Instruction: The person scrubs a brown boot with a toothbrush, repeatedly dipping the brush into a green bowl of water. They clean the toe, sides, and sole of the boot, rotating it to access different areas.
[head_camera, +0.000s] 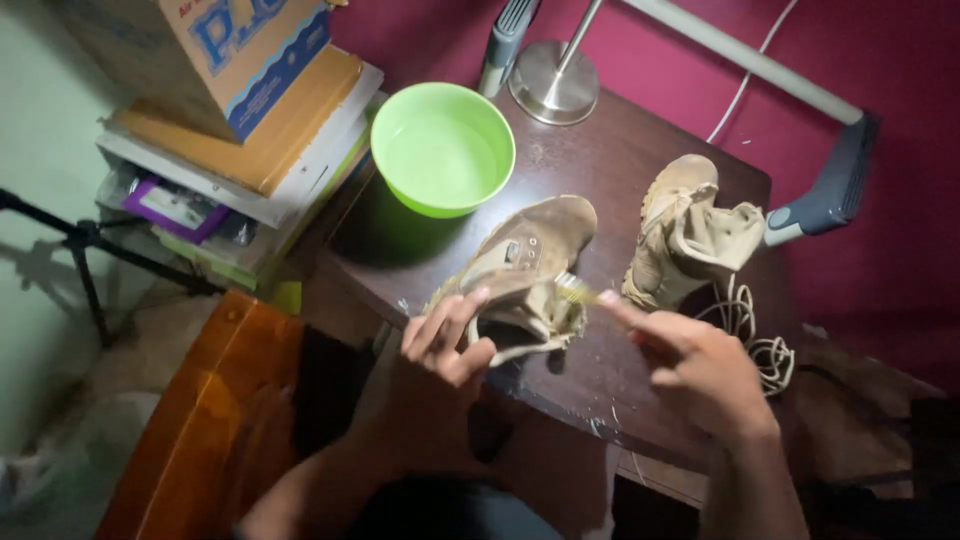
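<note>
Two tan boots are being seen on a dark wooden table (590, 190). One tan boot (525, 275) is being gripped at its open collar by the left hand (440, 345), whose fingers are being curled closed around the upper, with the toe pointing away toward a green bowl (443, 148). A small brush (580, 291) is being pinched in the closed fingers of the right hand (695, 365), and its bristled end is being pressed against the boot's collar. The second boot (685, 235) is being left standing just to the right, apart from both hands, with a loose pale lace (750, 330) being coiled beside it near the table's edge. A metal lamp base (553, 82) is being seen behind the bowl, and books with a cardboard box (230, 50) on top are being stacked to the left of the table.
</note>
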